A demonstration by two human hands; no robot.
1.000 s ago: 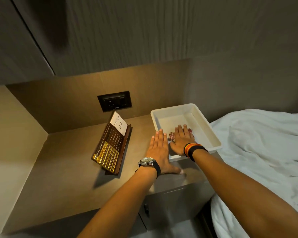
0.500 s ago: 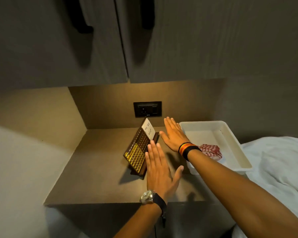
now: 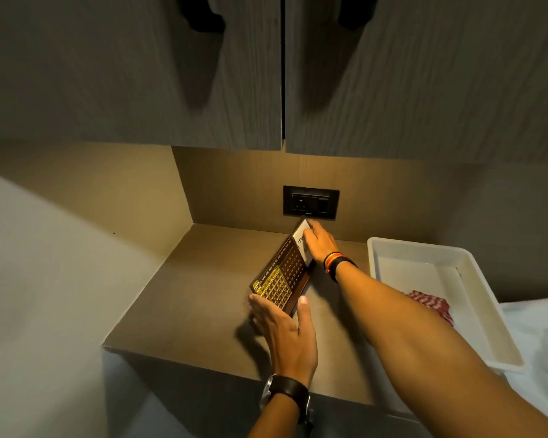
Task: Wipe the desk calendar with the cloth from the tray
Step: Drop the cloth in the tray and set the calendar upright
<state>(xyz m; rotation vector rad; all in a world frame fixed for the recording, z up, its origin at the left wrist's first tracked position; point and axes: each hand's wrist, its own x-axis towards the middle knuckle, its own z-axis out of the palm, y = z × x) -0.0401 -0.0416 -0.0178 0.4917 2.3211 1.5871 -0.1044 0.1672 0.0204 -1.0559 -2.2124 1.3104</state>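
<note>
Nearest: left hand (image 3: 285, 330), watch on the wrist, cupped around the near bottom corner of the desk calendar (image 3: 280, 279). The fingers wrap the left edge and the thumb presses the right edge, so it is clamped on that end. The calendar leans tilted on the counter (image 3: 178, 295), gold number grid low and dark grid above it. A white note (image 3: 301, 240) with handwriting sits at the top.

Right forearm crosses over from the right, striped bands on the wrist. Right hand (image 3: 320, 245) lies over the calendar's top far end, fingers folded over the note and top edge, gripping or steadying it. I can't tell if the fingertips curl behind it. Both hands are on the calendar, and neither holds any cloth.

To the right, the white tray (image 3: 484, 317) sits on the counter edge near the bed sheet (image 3: 535, 343). The red-and-white checked cloth (image 3: 432, 306) lies inside the tray, bunched and partly hidden by the right forearm. It is well apart from the calendar.

Farther back are the dark wall socket (image 3: 310, 202) just behind the calendar top and the cabinet doors (image 3: 171, 74) overhead.

Progress judgement: early stage. The calendar is only being held or repositioned and no wiping has started. Still to do: free one hand (likely the right, nearer the tray), pick the cloth out of the tray, bring it to the calendar face, and wipe while the other hand steadies it. Whether the calendar gets lifted or stays on the counter is not clear from here.
</note>
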